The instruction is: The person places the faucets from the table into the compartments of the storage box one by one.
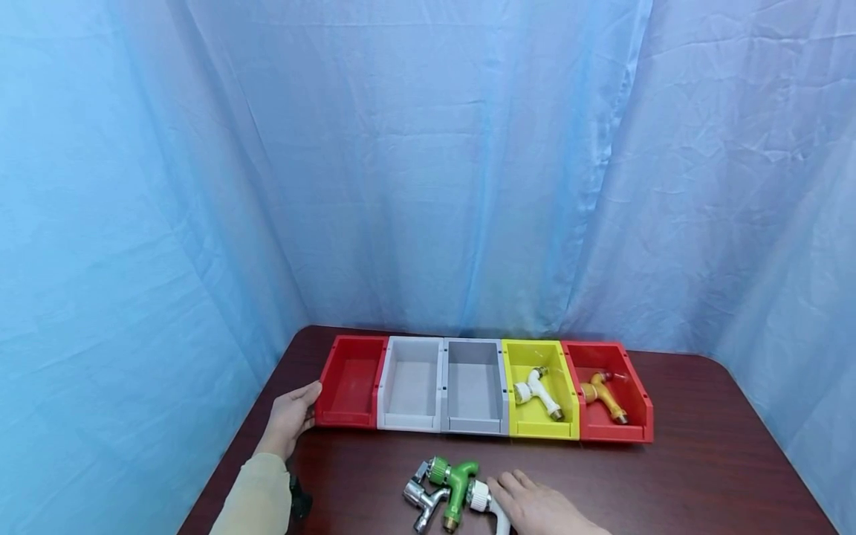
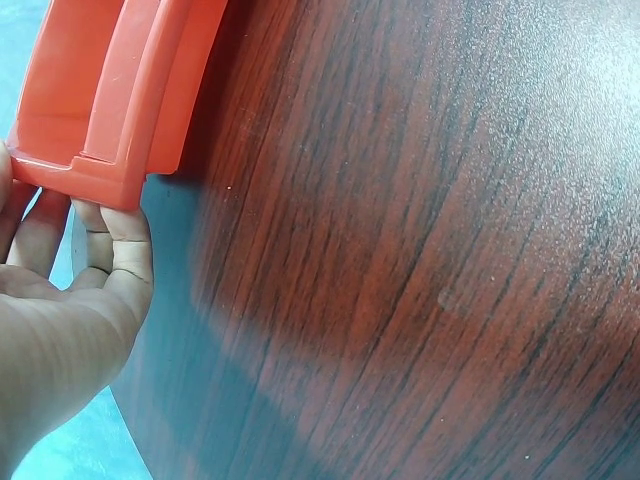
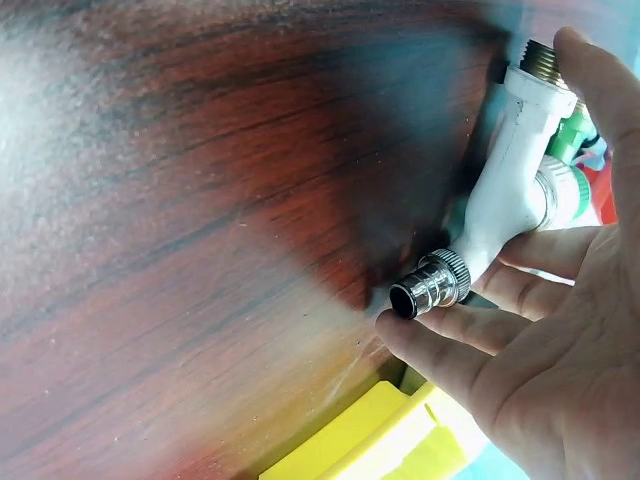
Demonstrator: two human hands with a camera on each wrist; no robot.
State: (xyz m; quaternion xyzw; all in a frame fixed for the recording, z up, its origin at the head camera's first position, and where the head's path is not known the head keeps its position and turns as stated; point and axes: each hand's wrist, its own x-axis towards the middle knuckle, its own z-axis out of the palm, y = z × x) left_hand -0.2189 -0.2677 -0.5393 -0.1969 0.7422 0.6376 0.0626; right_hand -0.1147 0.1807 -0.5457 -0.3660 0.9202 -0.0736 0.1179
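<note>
My left hand (image 1: 291,417) is at the outer side of the leftmost red bin (image 1: 349,422), gripping its edge. The left wrist view shows curled fingers (image 2: 125,245) against the rim of that red bin (image 2: 85,182). Low in the head view my right hand (image 1: 538,507) holds a white faucet (image 1: 500,516). Up close, the thumb (image 3: 590,75) is by the white faucet's (image 3: 505,185) brass thread, and the other fingers reach along its body to the ribbed metal nozzle. Beside it on the table lie a green faucet (image 1: 459,483) and a chrome faucet (image 1: 423,499).
A white bin (image 1: 409,423), a grey bin (image 1: 473,427), a yellow bin (image 1: 543,431) and another red bin (image 1: 615,434) continue the row. Another white faucet (image 1: 538,390) lies in the yellow one, a yellow faucet (image 1: 607,397) in the right red one. Curtains surround the brown table (image 1: 709,446).
</note>
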